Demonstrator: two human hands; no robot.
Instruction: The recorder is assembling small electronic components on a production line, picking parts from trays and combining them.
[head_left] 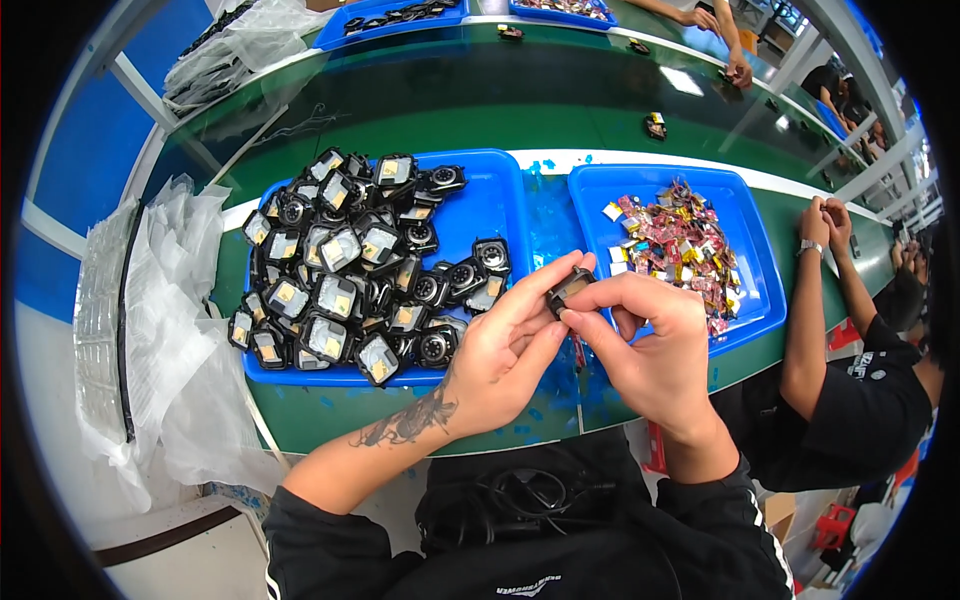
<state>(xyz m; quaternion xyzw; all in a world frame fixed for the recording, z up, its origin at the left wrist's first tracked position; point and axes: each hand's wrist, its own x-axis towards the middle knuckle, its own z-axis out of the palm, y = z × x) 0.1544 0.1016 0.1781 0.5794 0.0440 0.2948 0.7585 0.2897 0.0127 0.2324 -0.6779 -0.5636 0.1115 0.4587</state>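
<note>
My left hand is closed around the edges of a small black watch case, held above the gap between two blue trays. My right hand pinches the same case with thumb and index finger at its near side; the fingers partly cover it. Below the hands a thin reddish strip shows, and I cannot tell whether it touches the case. Many similar black watch cases lie heaped in the left blue tray. Small pink, yellow and white flat parts fill the middle of the right blue tray.
Blue scraps litter the green bench between the trays. Beyond runs a dark green conveyor belt with a few parts on it. Clear plastic wrap hangs at left. A co-worker's arms are close on my right.
</note>
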